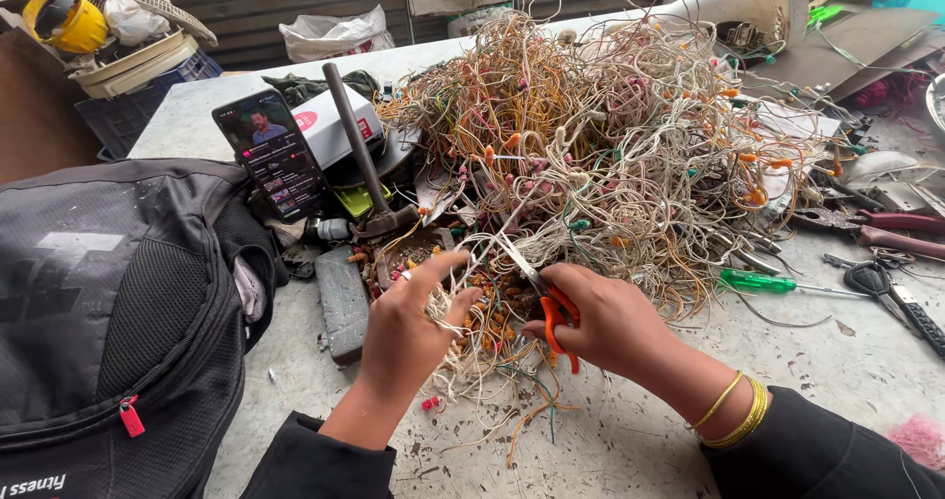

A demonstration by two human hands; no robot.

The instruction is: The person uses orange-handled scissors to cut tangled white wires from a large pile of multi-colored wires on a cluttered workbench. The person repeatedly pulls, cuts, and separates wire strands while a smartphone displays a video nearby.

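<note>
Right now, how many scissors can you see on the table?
2. The orange scissors are in the right hand, cutting wires. The black scissors lie at the table's right edge. The wire pile may hide more.

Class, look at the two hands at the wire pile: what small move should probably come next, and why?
Probably closing the orange-handled scissors: the right hand holds them with blades open among the wires, while the left hand pinches a bundle of strands beside the blades.

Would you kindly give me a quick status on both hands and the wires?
Right hand grips orange scissors, blades in the wires. Left hand holds a bunch of strands. Hammer and phone beside the pile, apart from the hands.
</note>
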